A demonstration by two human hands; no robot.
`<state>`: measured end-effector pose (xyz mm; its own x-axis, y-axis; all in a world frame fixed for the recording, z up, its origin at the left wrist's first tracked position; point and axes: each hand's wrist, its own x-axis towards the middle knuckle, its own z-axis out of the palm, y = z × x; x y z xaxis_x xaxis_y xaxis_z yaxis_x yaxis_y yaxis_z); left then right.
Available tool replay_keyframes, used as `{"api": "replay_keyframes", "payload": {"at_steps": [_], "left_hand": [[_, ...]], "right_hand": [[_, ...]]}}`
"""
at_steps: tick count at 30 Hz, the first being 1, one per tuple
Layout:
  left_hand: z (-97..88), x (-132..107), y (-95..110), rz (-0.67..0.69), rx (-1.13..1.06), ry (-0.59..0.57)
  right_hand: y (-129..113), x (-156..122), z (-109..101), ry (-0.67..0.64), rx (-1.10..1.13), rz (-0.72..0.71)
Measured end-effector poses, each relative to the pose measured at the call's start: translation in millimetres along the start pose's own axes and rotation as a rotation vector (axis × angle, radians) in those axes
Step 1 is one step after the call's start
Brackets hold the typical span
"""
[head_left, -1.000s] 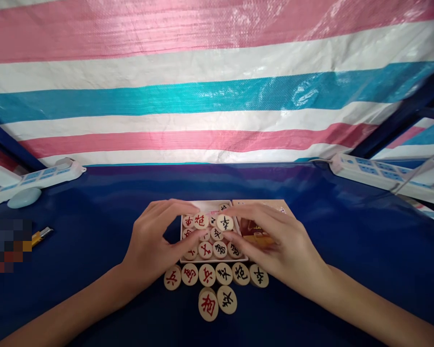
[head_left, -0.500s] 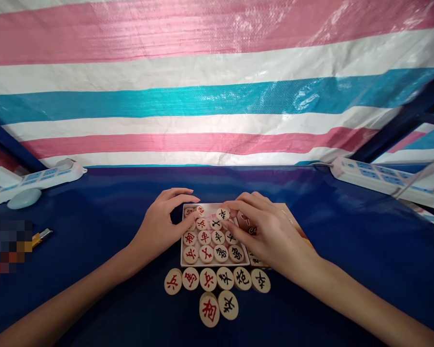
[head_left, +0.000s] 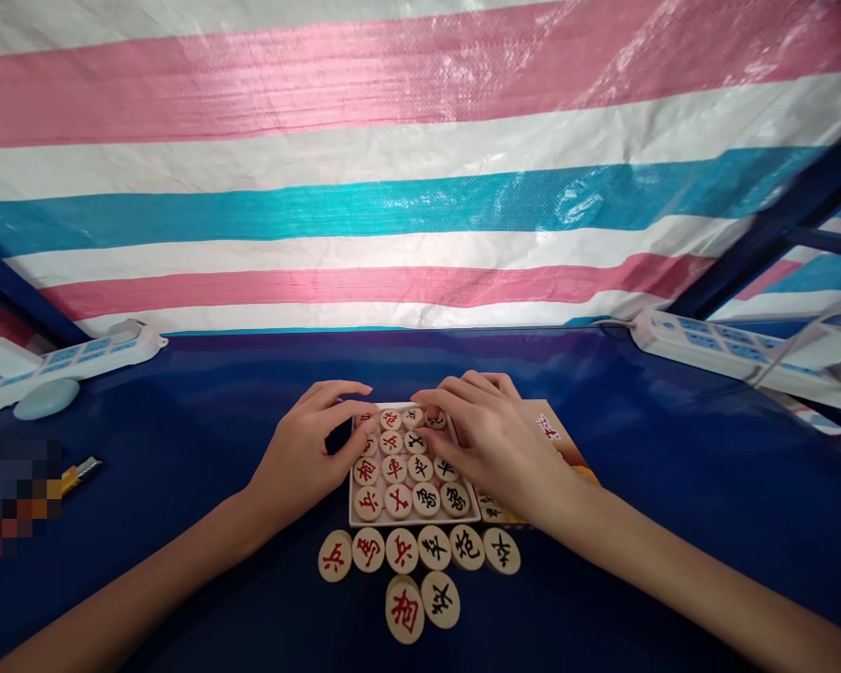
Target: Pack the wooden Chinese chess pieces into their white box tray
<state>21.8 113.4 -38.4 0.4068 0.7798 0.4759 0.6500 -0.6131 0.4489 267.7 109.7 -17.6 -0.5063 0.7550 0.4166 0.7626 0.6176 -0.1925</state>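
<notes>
A white box (head_left: 351, 512) holds rows of round wooden Chinese chess pieces marked in red and black characters. At its far left corner my left hand (head_left: 308, 449) is open, thumb and index finger apart beside a red-marked piece (head_left: 391, 419) in the far row. From the right, my right hand (head_left: 494, 439) has its thumb and index finger at the edges of a black-marked Chinese chess piece (head_left: 412, 418), also in the far row. My right fingers partly cover the pieces on that side.
In front of the box, a row of pieces (head_left: 402, 551) stands on the blue table (head_left: 238, 598), with a red-marked piece (head_left: 405, 609) and a black-marked piece (head_left: 441, 599) nearer. A printed box lid (head_left: 553, 430) lies right. Power strips (head_left: 701, 341), a mouse (head_left: 46, 399) and a cutter (head_left: 82, 475) lie farther out.
The red-marked piece at my left fingertips now lies in the far row, and my left hand has drawn back slightly. My right hand has lowered its black-marked piece into that row.
</notes>
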Motion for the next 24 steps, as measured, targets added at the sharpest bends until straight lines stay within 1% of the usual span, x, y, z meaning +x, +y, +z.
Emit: {"api": "replay_keyframes", "payload": {"at_steps": [4, 7, 11, 15, 18, 24], "left_hand": [[-2.0, -0.6, 2.7, 0.019, 0.007, -0.023], [-2.9, -1.2, 5.0, 0.084, 0.015, -0.064], [-5.4, -2.6, 8.4, 0.162, 0.055, -0.142], [-10.5, -2.5, 13.0, 0.199, 0.081, -0.234], [-12.7, -1.9, 14.8, 0.195, 0.081, -0.291], [-10.5, -2.4, 11.8, 0.162, 0.002, -0.298]], "right_hand": [[1.4, -3.3, -2.0, 0.001, 0.015, -0.001], [2.0, -5.5, -5.3, -0.029, 0.063, -0.051], [1.4, -5.9, -6.8, -0.058, 0.086, -0.112], [0.4, -6.4, -6.3, -0.072, 0.081, -0.12], [-1.3, -7.1, -6.9, -0.08, 0.076, -0.114], [-5.8, -8.7, -9.5, -0.1, 0.065, -0.11]]}}
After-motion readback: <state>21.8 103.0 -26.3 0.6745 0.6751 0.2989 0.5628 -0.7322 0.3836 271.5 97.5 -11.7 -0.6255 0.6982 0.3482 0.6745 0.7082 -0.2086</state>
